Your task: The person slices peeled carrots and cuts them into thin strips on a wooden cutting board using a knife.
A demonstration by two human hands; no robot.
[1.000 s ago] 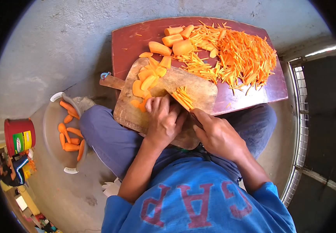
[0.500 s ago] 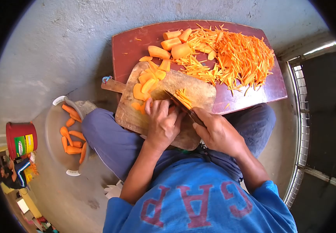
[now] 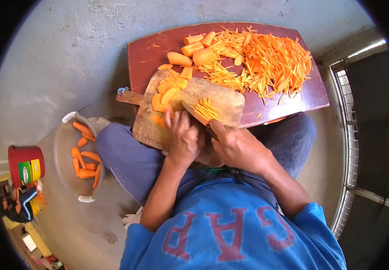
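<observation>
My right hand grips the handle of a knife, its blade angled up and left over the wooden cutting board. Cut carrot strips lie against the blade's right side. Just left of the knife, my left hand presses down with curled fingers on carrot slices, mostly hidden beneath it. More flat carrot slices are scattered on the board's upper left. The board rests tilted, partly on the red table and partly over my lap.
A large heap of carrot strips and several thick carrot chunks cover parts of the red table. On the floor at left stands a basin with whole carrots. Beyond it are a red bucket and another person.
The knife has shifted slightly left, and its blade lies flatter. More strips show beside the blade. My left hand stays over the slices, and the view has shifted a little.
</observation>
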